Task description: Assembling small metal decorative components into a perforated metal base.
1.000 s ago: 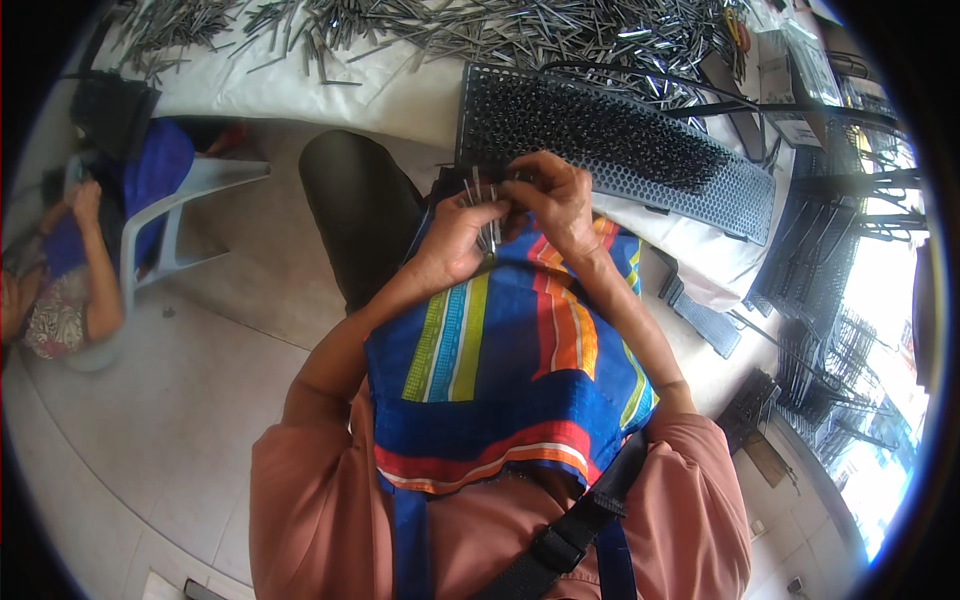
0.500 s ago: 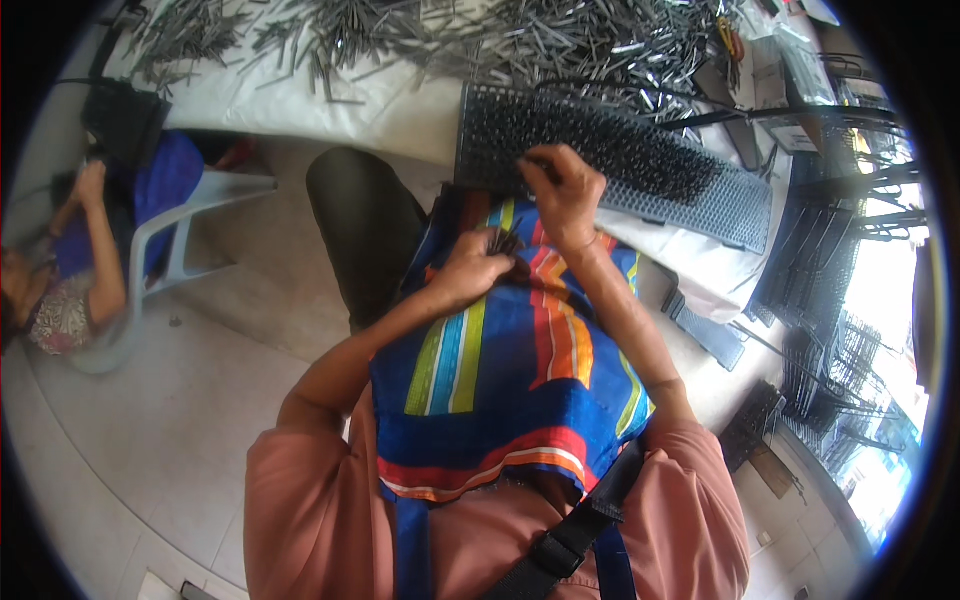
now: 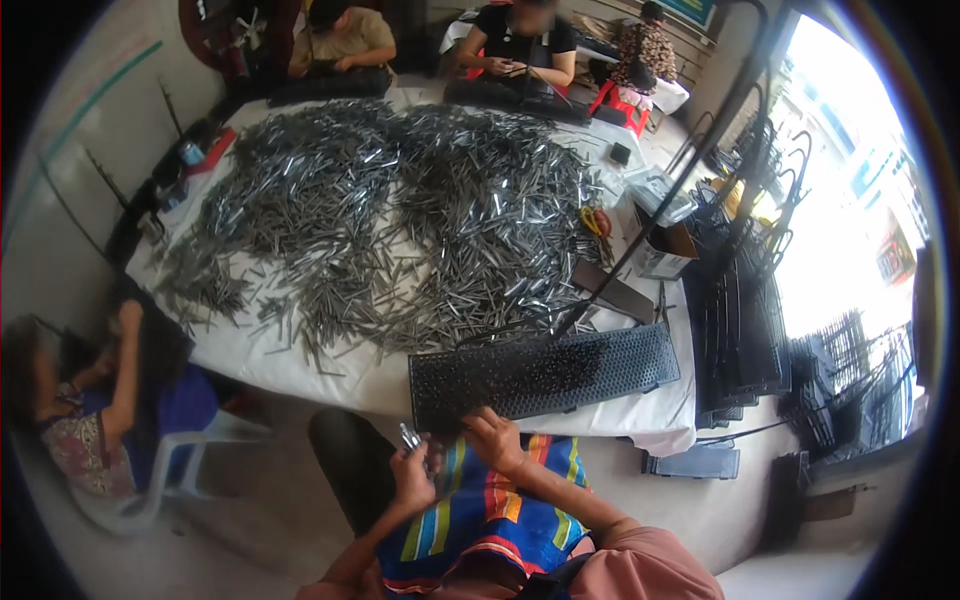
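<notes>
My left hand [image 3: 413, 475] is closed around a small bunch of thin metal strips [image 3: 409, 435], their shiny ends poking up past the fingers. Just to its right, my right hand [image 3: 492, 438] is at the near left edge of a long black perforated tray [image 3: 610, 370], fingertips pinched together. Whatever sits in that pinch is too small to tell. Small dark pieces stand in many of the tray's holes, mostly over its left and middle part. A striped blue apron [image 3: 450, 515] covers my lap below both hands.
A huge heap of loose metal strips [image 3: 470, 200] spreads over the white-covered table [image 3: 340, 385]. Yellow-and-red pliers [image 3: 596, 222] and a cardboard box [image 3: 665, 250] lie at its right. Black racks [image 3: 745, 330] stand further right. A person sits on a pale chair [image 3: 185, 460] at left; others sit beyond.
The view has tilted up, bringing the whole table and people behind it into sight. My right hand has come down to the tray's near edge; the left has the strips raised beside it.
</notes>
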`<state>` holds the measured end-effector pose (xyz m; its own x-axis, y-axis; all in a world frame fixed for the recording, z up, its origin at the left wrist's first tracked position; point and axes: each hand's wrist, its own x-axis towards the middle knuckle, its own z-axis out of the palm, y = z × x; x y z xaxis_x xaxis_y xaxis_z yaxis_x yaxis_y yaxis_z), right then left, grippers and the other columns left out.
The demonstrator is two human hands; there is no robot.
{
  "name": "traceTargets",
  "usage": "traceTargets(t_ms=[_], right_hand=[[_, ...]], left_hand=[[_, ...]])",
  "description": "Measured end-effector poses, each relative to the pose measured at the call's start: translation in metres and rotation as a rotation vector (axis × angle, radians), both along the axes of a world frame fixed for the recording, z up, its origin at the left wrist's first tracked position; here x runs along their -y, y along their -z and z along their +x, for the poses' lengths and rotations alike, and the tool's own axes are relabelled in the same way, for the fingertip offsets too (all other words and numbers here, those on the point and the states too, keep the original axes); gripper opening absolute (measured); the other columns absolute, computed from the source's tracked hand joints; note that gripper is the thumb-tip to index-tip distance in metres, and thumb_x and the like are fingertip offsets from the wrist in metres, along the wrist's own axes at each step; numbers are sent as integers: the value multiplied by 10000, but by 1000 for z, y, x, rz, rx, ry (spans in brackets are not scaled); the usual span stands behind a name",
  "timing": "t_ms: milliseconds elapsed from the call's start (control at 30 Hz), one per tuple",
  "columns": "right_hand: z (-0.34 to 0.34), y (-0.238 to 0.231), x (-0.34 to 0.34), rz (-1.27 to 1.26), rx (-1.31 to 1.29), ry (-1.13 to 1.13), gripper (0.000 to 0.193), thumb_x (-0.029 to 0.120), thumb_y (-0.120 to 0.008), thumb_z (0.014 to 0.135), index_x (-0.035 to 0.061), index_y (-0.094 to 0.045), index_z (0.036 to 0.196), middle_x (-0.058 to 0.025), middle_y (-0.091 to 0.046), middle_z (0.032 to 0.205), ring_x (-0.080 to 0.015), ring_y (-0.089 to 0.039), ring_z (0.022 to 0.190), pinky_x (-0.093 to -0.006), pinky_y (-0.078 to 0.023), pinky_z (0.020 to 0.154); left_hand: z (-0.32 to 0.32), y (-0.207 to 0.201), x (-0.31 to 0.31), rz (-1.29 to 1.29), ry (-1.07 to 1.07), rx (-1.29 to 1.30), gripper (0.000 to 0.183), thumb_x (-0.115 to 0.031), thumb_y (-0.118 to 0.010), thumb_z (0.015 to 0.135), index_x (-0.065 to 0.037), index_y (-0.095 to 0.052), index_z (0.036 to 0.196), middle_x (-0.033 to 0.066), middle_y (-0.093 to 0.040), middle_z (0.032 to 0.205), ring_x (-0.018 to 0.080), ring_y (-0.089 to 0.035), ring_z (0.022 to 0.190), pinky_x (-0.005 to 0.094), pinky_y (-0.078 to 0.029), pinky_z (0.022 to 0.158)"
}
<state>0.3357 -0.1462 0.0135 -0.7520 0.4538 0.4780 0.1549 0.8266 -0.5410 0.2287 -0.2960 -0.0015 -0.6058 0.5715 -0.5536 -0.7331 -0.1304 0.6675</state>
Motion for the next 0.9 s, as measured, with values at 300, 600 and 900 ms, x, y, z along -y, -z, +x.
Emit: traceTargets(t_ms=[300,600,900], right_hand=[[85,28,-23,-399,145,403,210,194,-664,756,99,-682,943,-123,-677,879,-321,-661,807,-400,-533,659],[99,32,-63,-1371,-414,816,280,223,-642,845,-53,-676,815,-109,-620,617,-147,-573,494,-281,-424,447],[74,61,-71,-1271,-418,867,358,293,-610,867,-28,-655,716,-90,-568,513,-168,-563,462,-326,-434,465]], left_hand=[[-13,-11,-3,-10,-34,64,86,-104,-526,913,-77,-554,990,98,-639,874,151,-569,674,269,-439,544],[-31,15,-23,-67,-105,212,90,-130,-511,919,-75,-567,964,117,-652,889,159,-581,669,268,-425,545],[-63,25,-50,-182,-92,178,184,-159,-423,934,-66,-576,979,117,-651,864,135,-563,600,237,-390,478]])
